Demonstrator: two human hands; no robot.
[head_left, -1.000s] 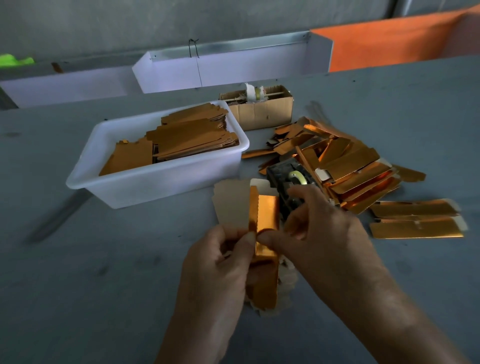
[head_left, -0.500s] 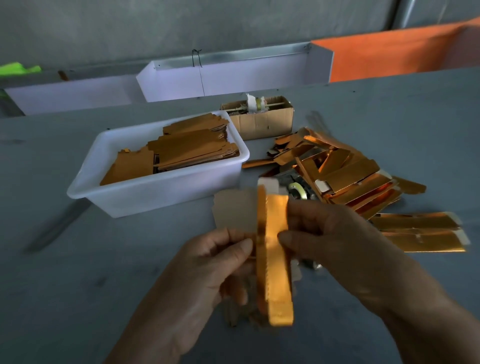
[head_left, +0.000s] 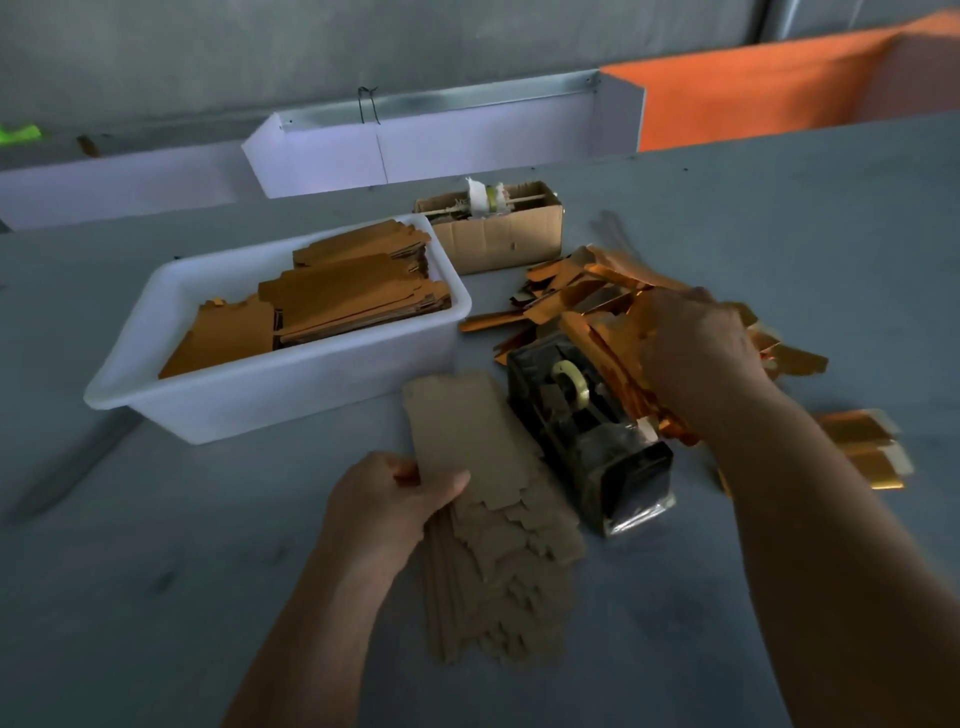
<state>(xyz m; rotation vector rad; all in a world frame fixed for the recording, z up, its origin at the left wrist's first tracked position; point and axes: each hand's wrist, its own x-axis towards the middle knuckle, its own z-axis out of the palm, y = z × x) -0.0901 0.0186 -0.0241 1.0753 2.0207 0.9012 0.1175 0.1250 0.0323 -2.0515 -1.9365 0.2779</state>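
Grey table (head_left: 156, 545), near its front edge: left hand (head_left: 384, 509) pinches fanned card blanks (head_left: 509, 571), which could slip apart; right hand (head_left: 696, 353), grip unclear through blur, may topple the gold pile (head_left: 561, 306).

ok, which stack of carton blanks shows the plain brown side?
The fanned stack gripped by the left hand, beside the tape dispenser. The tub's stack and the pile under the right hand show orange-gold.
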